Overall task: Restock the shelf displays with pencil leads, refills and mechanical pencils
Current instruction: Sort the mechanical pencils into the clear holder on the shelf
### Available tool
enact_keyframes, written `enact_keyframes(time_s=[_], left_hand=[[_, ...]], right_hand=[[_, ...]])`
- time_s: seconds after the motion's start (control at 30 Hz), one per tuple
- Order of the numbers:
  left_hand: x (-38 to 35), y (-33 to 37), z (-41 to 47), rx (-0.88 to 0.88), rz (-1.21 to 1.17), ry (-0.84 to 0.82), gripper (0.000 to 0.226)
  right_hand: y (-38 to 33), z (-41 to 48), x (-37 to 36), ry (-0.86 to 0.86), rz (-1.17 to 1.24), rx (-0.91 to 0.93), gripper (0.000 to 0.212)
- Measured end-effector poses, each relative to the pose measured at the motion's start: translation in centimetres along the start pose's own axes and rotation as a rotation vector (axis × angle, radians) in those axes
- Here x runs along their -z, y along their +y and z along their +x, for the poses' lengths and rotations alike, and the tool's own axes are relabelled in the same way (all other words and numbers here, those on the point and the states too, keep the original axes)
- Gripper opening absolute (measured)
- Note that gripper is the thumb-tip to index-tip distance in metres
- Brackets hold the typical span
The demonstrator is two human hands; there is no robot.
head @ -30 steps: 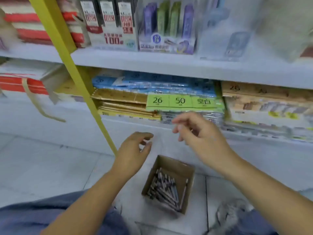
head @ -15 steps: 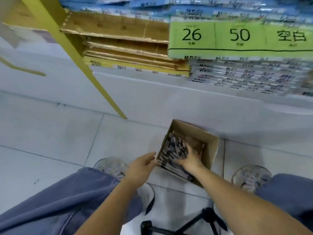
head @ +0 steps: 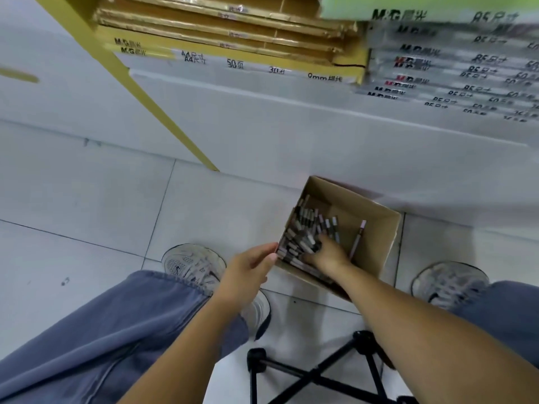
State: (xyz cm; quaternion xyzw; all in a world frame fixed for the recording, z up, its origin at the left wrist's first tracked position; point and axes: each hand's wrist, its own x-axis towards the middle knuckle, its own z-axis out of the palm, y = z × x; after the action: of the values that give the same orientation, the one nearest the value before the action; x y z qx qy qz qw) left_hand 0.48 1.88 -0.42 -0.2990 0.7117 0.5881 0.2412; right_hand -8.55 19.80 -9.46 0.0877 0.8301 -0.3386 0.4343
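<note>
The open brown cardboard box [head: 376,228] sits on the pale tiled floor [head: 87,205], holding a heap of grey-and-black mechanical pencils [head: 303,234]. My left hand [head: 248,272], fingers straight, touches its left rim. My right hand [head: 328,255] digs into the heap, fingertips buried; I cannot tell whether they grip any.

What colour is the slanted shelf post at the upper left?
Yellow; the head view shows the shelf post best.

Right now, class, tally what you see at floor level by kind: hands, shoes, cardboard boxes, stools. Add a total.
Hands: 2 (left hand, right hand)
Shoes: 2 (left shoe, right shoe)
Cardboard box: 1
Folding stool: 1
Total: 6
The pencils in the box overlap too much to count.
</note>
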Motion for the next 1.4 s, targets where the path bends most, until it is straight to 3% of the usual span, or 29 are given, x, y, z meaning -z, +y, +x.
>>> enact_keyframes(time_s=[0.13, 0.37, 0.67, 0.73, 0.87, 0.93, 1.07, 1.17, 1.4], left_hand=[[-0.1, 0.0, 0.0, 0.010, -0.005, 0.000, 0.032], [-0.2, 1.2, 0.2, -0.007, 0.082, -0.012, 0.025], [-1.2, 4.1, -2.0, -0.118, 0.327, 0.167, 0.038], [-1.5, 6.1, -3.4, -0.204, 0.336, 0.095, 0.038], [-2.2, 12.0, -7.8, -0.239, 0.108, -0.337, 0.031], [-2.5, 14.9, -10.0, -0.234, 0.043, -0.450, 0.035], [-2.2, 20.8, -14.5, -0.322, -0.044, -0.537, 0.041], [-1.4, 24.9, -18.5, -0.412, -0.024, -0.566, 0.048], [-0.9, 32.9, -24.1, -0.569, 0.150, -0.513, 0.028]], right_hand=[[-0.1, -0.2, -0.1, -0.073, 0.012, 0.012, 0.042], [-1.0, -2.1, 1.7, -0.063, 0.170, 0.098, 0.030], [-4.4, -9.2, 7.9, 0.072, 0.361, 0.265, 0.011], [-5.7, -11.8, 9.2, 0.077, 0.413, 0.350, 0.010], [-9.3, -17.9, 11.1, 0.077, 0.504, 0.566, 0.018], [-11.2, -21.1, 12.3, 0.080, 0.548, 0.663, 0.020], [-14.2, -28.0, 16.1, 0.104, 0.478, 0.858, 0.039], [-15.9, -32.6, 19.6, 0.122, 0.380, 0.968, 0.035], [-19.2, -38.4, 25.5, 0.179, 0.237, 1.092, 0.035]])
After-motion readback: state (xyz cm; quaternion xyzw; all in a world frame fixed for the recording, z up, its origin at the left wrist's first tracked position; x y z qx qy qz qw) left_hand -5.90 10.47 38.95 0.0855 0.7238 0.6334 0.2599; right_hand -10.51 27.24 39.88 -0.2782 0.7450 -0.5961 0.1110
